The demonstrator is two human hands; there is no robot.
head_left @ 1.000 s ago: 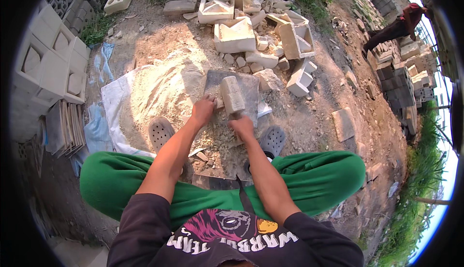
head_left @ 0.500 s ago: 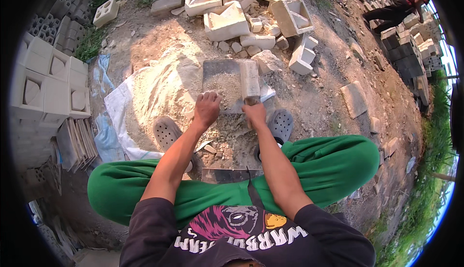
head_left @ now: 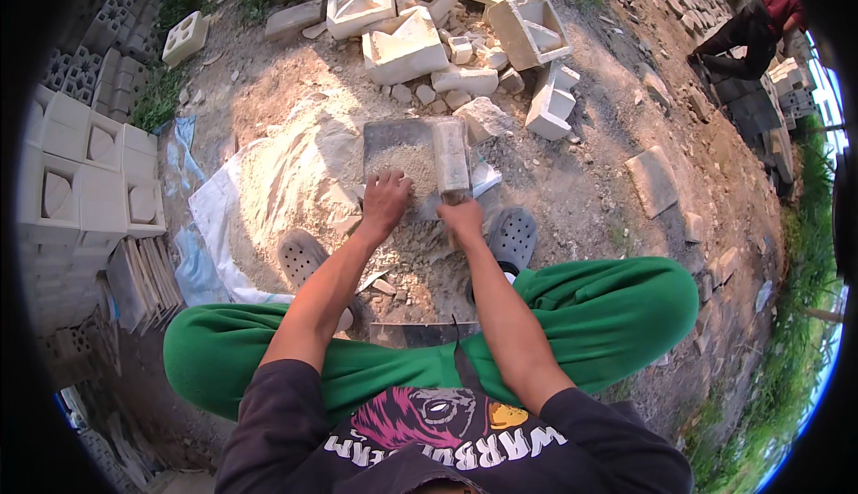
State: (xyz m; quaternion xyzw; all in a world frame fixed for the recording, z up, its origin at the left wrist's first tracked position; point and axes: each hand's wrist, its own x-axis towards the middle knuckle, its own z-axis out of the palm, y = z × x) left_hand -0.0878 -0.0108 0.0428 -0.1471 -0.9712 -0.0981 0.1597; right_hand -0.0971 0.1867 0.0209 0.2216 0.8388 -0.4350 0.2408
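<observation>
My right hand (head_left: 460, 219) is closed round the short handle of a mallet with a long, block-shaped, dust-covered head (head_left: 451, 156). The head rests along the right side of a dark flat slab (head_left: 380, 132) on the ground between my feet. Crushed pale stone (head_left: 402, 161) lies heaped on that slab. At the slab's left near corner is my left hand (head_left: 386, 203), with nothing gripped in it. Its fingers are slightly apart and touch the crumbs; the fingertips are partly hidden.
A pale powder heap (head_left: 295, 172) on a white sheet (head_left: 214, 208) lies left of the slab. Broken blocks (head_left: 407, 47) are piled beyond it. Stacked blocks (head_left: 67, 127) stand at the left. Another person (head_left: 755, 33) bends over blocks at the far right.
My left hand's fingers have loosened and spread on the crumbs. The mallet remains in my right hand on the slab. The view has shifted slightly, and the other person has bent lower.
</observation>
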